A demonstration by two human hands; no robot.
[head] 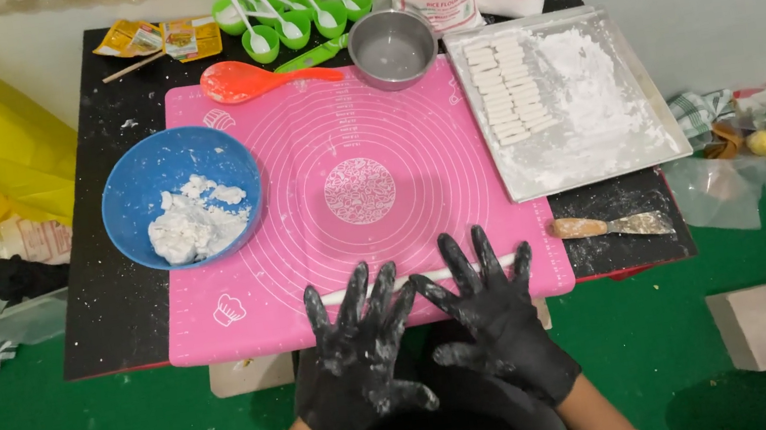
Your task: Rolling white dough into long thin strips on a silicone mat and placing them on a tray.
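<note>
A thin white dough rope (417, 280) lies on the near edge of the pink silicone mat (341, 131), with its long axis running left to right across the person's front. It tilts slightly, its right end a little farther away than its left.

Both hands wear black gloves dusted with flour and lie flat, fingers spread wide, gripping nothing. The left hand (361, 343) covers the rope's left part, and the right hand (497, 314) covers its right part, so each is equally close. The fingers point away from the person, crossing the rope at roughly a right angle.

Only the 2 ends and a short middle stretch show. The left end points toward the blue bowl (139, 184) side of the desk (107, 314), the right end toward the scraper (614, 225).
</note>
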